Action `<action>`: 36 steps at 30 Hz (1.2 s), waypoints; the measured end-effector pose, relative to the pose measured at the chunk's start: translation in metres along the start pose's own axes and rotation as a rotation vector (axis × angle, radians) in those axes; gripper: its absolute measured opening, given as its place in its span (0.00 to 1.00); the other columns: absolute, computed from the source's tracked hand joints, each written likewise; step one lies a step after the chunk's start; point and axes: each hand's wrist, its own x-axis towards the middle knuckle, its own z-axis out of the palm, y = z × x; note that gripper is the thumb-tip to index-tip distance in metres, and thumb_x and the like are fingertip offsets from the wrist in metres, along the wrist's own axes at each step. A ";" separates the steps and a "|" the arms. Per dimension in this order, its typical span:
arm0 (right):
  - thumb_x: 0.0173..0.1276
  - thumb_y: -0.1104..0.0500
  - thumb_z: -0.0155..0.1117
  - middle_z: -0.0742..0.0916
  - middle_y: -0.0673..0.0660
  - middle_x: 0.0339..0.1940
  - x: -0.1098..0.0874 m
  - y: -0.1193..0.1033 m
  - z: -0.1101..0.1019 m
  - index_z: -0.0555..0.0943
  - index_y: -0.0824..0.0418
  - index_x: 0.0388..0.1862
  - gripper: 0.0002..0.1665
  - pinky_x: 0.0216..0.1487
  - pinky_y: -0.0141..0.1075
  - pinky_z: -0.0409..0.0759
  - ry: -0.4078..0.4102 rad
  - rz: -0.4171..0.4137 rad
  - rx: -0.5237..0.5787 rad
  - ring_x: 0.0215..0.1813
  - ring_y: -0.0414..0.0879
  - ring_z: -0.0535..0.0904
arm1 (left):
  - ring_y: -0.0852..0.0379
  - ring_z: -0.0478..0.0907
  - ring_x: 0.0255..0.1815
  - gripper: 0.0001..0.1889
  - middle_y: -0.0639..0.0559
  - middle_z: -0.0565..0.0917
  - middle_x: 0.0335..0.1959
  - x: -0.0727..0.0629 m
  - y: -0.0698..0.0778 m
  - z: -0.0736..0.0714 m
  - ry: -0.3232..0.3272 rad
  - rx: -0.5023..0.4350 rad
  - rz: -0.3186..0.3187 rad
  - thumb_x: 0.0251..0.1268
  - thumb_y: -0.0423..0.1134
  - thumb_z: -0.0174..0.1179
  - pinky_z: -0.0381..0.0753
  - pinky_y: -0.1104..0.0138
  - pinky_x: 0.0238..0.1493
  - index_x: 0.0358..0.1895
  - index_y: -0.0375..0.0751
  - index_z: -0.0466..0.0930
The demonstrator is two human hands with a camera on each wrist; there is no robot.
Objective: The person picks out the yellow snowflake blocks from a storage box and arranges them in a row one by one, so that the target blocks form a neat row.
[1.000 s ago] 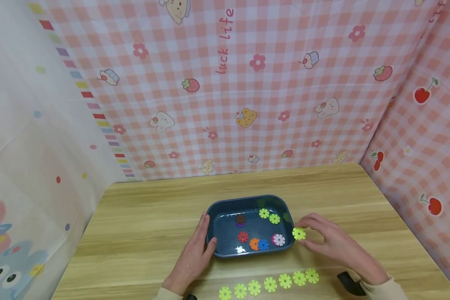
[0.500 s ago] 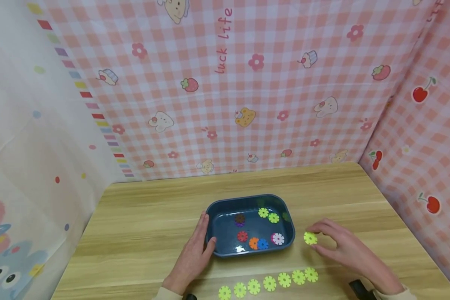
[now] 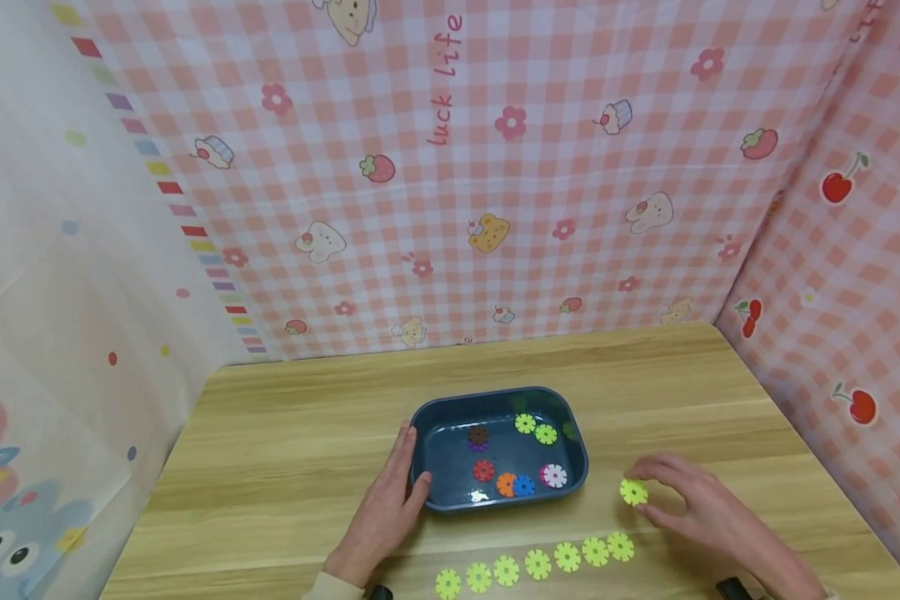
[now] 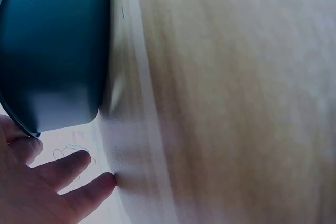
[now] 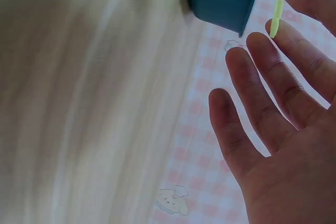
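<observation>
My right hand [image 3: 701, 510] pinches a yellow-green notched plastic disc [image 3: 633, 492] between thumb and index finger, right of the tray and above the table. In the right wrist view the disc [image 5: 277, 17] shows edge-on, and the other fingers spread loosely. My left hand [image 3: 382, 508] rests against the left side of a dark blue tray [image 3: 495, 505], its fingers mostly straight and its thumb at the near-left rim. In the tray lie two yellow-green discs [image 3: 546, 434] and several other colours, including red [image 3: 483, 471], orange [image 3: 506, 485], blue [image 3: 523, 486] and white [image 3: 555, 476] ones.
Along the wooden table [image 3: 285, 467], near its front, a slightly slanting row of several yellow-green discs [image 3: 537, 564] lies flat. A pink checked cloth [image 3: 450, 183] hangs behind, and more printed cloth closes off both sides.
My right hand has carried the yellow-green disc from beside the tray's right rim to the right and toward the front. My left hand stays at the tray.
</observation>
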 end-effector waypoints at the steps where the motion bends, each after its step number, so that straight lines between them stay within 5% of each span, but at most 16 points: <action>1: 0.50 0.64 0.85 0.86 0.43 0.48 -0.002 0.001 0.001 0.87 0.49 0.49 0.26 0.52 0.19 0.76 0.000 0.000 -0.010 0.48 0.39 0.83 | 0.47 0.51 0.84 0.37 0.47 0.47 0.86 0.000 0.000 0.000 0.001 0.000 0.001 0.82 0.48 0.52 0.59 0.48 0.78 0.84 0.39 0.49; 9: 0.57 0.58 0.82 0.87 0.46 0.51 -0.015 0.007 0.003 0.87 0.53 0.52 0.23 0.52 0.31 0.83 -0.128 0.043 -0.003 0.52 0.40 0.83 | 0.47 0.51 0.84 0.37 0.47 0.48 0.86 0.001 -0.001 0.000 0.005 0.006 0.007 0.82 0.48 0.52 0.60 0.48 0.78 0.84 0.40 0.49; 18: 0.70 0.43 0.71 0.84 0.47 0.59 -0.019 0.009 0.000 0.85 0.50 0.57 0.21 0.58 0.34 0.83 -0.420 0.302 0.142 0.56 0.42 0.80 | 0.47 0.52 0.83 0.37 0.47 0.48 0.86 0.001 0.000 -0.001 0.005 0.008 0.000 0.82 0.48 0.52 0.60 0.48 0.78 0.85 0.40 0.48; 27: 0.71 0.37 0.67 0.82 0.47 0.62 -0.027 0.014 -0.001 0.85 0.43 0.57 0.21 0.60 0.39 0.82 -0.488 0.313 0.140 0.60 0.47 0.78 | 0.47 0.52 0.83 0.37 0.48 0.47 0.86 0.001 0.001 0.000 0.002 0.010 -0.006 0.82 0.48 0.52 0.60 0.48 0.78 0.85 0.40 0.48; 36: 0.73 0.35 0.63 0.80 0.47 0.63 -0.033 0.017 0.001 0.85 0.40 0.57 0.21 0.61 0.36 0.81 -0.465 0.235 0.103 0.61 0.46 0.76 | 0.47 0.52 0.83 0.37 0.47 0.48 0.86 0.000 0.000 0.001 0.009 0.010 0.009 0.82 0.47 0.53 0.60 0.48 0.78 0.84 0.39 0.49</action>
